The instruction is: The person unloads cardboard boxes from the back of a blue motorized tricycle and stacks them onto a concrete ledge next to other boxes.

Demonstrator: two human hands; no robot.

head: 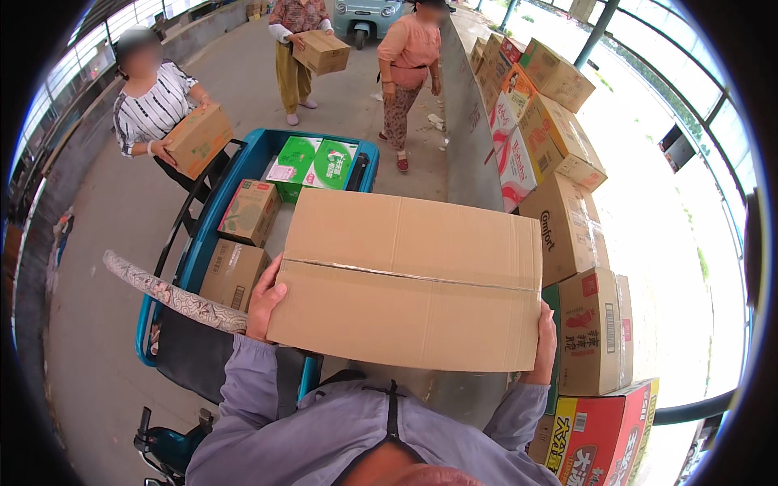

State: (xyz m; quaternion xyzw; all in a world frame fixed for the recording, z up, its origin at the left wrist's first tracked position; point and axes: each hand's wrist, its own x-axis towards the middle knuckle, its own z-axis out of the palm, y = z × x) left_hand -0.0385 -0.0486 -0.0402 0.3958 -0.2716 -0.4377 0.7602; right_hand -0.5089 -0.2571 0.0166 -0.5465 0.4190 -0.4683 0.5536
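A large plain cardboard box [407, 282] is held level in front of my chest, its flaps closed along a middle seam. My left hand [265, 301] presses against its left side, thumb near the top edge. On the opposite side my right hand [545, 343] grips the right end, with most of its fingers hidden. Beyond the box lies the blue cargo bed [213, 234] of a three-wheeler, partly covered by the box. Two green printed cartons [313, 163], a brown carton with a plant print [249, 209] and another brown carton [232, 273] sit inside the bed.
Cartons are stacked along a concrete ledge [468, 133] on my right, among them a Comfort box [562, 228] and a red carton [598, 428]. Three people stand ahead; two hold cartons [199, 140] [322, 52]. A patterned seat back [176, 297] and a handlebar [144, 419] are at left.
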